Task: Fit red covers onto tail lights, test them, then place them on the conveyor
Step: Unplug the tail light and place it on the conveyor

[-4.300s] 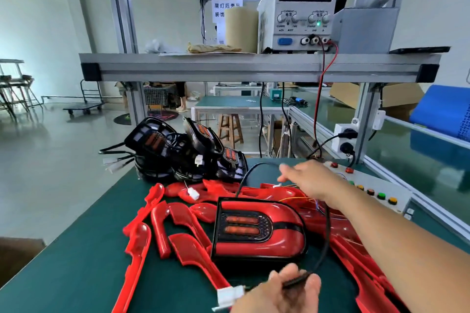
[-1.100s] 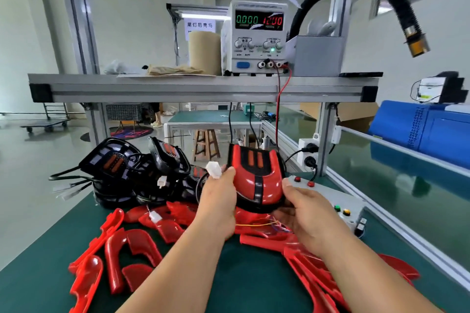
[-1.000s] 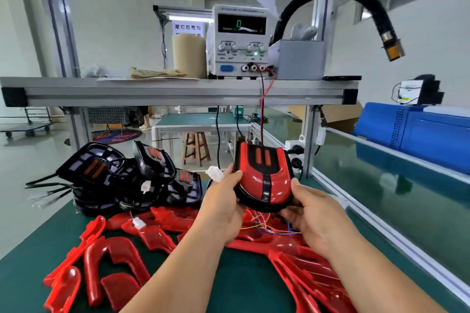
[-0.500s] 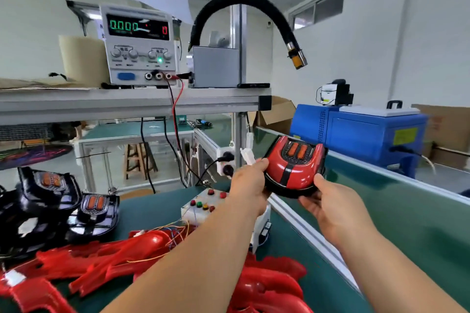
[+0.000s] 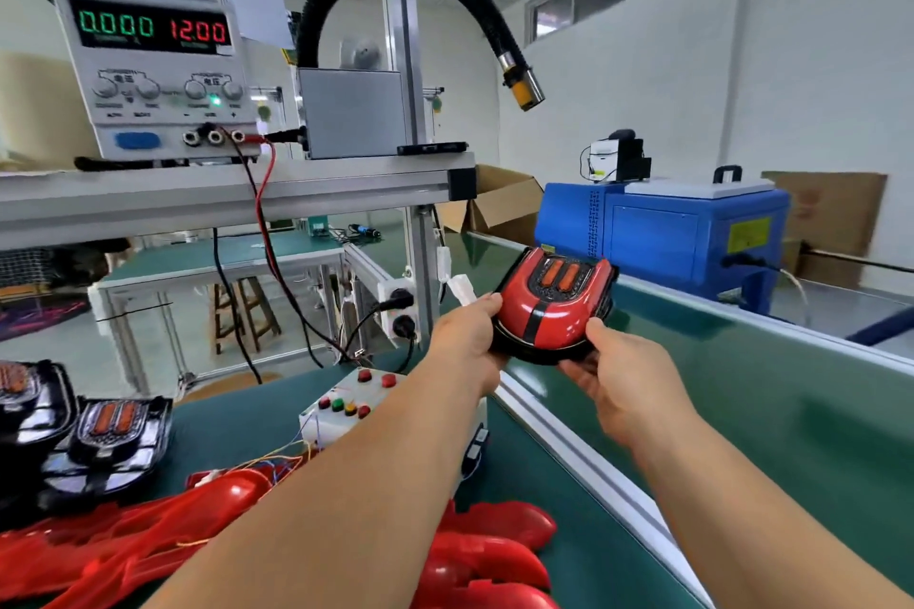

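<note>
Tail light (image 5: 549,312) in grip of left hand (image 5: 465,341) and right hand (image 5: 623,386) (display (image 5: 151,31): 0.000, 12.00)

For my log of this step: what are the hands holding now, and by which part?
Both hands hold the red-covered tail light: the left hand grips its left edge, the right hand its near right edge, thumb on top.

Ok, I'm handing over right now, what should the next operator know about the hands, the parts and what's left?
Left hand grips the covered tail light and its white connector; right hand holds its other side.
The light is held above the conveyor belt, not set down.
Done: red cover fitted on this one.
To do: place it on the belt; bare tail lights and loose red covers wait on the bench.
</note>
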A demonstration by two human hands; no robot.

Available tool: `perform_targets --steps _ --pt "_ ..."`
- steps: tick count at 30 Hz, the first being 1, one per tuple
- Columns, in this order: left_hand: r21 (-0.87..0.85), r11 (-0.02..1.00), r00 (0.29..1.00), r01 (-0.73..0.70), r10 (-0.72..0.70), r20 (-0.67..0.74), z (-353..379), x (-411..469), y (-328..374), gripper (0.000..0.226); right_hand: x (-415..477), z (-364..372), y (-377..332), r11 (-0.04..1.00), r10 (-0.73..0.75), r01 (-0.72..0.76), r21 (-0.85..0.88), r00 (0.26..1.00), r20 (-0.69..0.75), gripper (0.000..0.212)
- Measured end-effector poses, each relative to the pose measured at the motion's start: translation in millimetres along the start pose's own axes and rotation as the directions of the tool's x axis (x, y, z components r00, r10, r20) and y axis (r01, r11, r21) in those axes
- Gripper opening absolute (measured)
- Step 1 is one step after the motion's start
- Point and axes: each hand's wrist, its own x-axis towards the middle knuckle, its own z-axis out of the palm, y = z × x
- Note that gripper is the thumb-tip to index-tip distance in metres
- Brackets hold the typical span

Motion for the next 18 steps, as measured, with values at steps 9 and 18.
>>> perform_targets --steps 9,18 --pt "0.009 0.999 0.994 0.044 -0.045 0.101 17.6 -15.7 -28.0 0.009 -24.3 -38.2 -5.5 0.999 -0.014 0.017 0.029 0.996 -0.093 0.023" --pt "0.084 0.991 0.948 0.107 -0.127 0.293 68.1 -70.8 -95.4 0.01 -72.8 -130.6 -19.4 0.993 -0.12 0.116 -0.033 0.954 -0.274 0.022"
